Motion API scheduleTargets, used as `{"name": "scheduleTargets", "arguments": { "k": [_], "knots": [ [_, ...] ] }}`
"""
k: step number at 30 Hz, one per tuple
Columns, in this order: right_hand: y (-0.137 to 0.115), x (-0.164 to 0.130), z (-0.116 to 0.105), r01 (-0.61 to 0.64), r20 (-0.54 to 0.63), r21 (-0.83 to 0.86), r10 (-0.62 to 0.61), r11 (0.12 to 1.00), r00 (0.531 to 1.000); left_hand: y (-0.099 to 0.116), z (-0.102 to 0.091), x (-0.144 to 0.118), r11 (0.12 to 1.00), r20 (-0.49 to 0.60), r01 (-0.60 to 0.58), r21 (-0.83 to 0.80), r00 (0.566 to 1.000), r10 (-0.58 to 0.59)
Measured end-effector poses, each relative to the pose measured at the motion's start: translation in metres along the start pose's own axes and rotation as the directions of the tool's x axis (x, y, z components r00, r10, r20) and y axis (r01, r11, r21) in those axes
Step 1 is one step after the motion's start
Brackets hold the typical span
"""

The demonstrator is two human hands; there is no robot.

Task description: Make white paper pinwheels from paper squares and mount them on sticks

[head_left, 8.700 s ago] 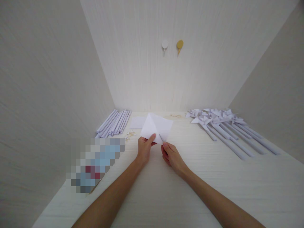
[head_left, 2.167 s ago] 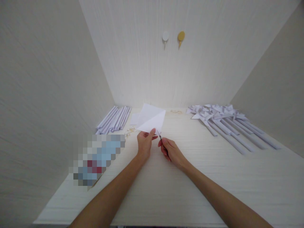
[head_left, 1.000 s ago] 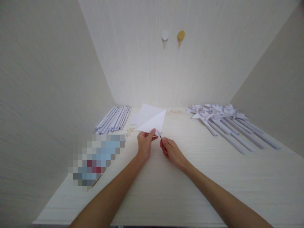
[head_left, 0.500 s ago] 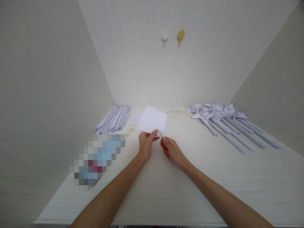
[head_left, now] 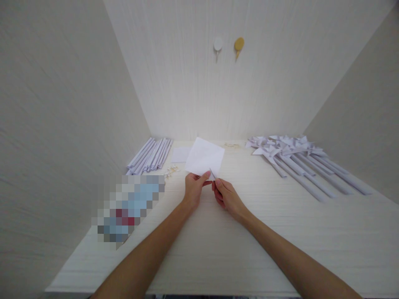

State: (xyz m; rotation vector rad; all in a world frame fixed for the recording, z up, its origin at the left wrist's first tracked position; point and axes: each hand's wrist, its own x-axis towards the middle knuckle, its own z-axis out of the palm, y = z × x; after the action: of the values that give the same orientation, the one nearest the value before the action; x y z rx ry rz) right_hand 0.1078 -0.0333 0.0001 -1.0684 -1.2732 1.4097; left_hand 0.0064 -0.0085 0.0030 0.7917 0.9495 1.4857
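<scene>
Two hands [head_left: 209, 194] pinching paper square [head_left: 205, 157], near edge.

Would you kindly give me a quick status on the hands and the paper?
Left hand pinching white paper square at near corner. Right hand holding small thin tool at same corner. Nothing blocking.

A small paper-craft work nook, most likely in a home

A pale wood-grain tabletop [head_left: 218, 249] sits boxed in by plain light walls on three sides, with two stick-on wall hooks [head_left: 218, 45], one white and one gold, at upper centre. Rolled white paper sticks [head_left: 149, 155] lie bundled at centre left, and finished paper pinwheels [head_left: 299, 160] lie in a row at centre right, showing repeated handcraft work rather than shop or lab gear.
</scene>
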Motion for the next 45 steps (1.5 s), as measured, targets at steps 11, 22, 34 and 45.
{"name": "scheduleTargets", "arguments": {
  "k": [11,22,34,45],
  "knots": [
    [0.0052,0.0020,-0.0018,0.063,0.003,-0.115,-0.063,0.991,0.998,0.0003,-0.0004,0.0004,1.000,-0.001,0.015,-0.015,1.000,-0.015],
    [0.0045,0.0012,-0.0029,0.070,0.012,-0.186,-0.069,0.980,0.998,0.0040,-0.0016,0.0046,0.997,-0.099,-0.023,-0.070,0.995,0.016],
    [0.0025,0.0002,-0.0008,0.021,0.000,-0.103,-0.021,0.994,1.000,0.0026,-0.0029,0.0041,0.998,-0.043,-0.045,-0.032,0.998,0.044],
    [0.0011,-0.0004,-0.0006,-0.009,-0.010,-0.029,0.009,1.000,1.000,0.0033,-0.0004,0.0007,0.999,-0.053,-0.011,-0.030,0.999,0.009]
  ]
}}
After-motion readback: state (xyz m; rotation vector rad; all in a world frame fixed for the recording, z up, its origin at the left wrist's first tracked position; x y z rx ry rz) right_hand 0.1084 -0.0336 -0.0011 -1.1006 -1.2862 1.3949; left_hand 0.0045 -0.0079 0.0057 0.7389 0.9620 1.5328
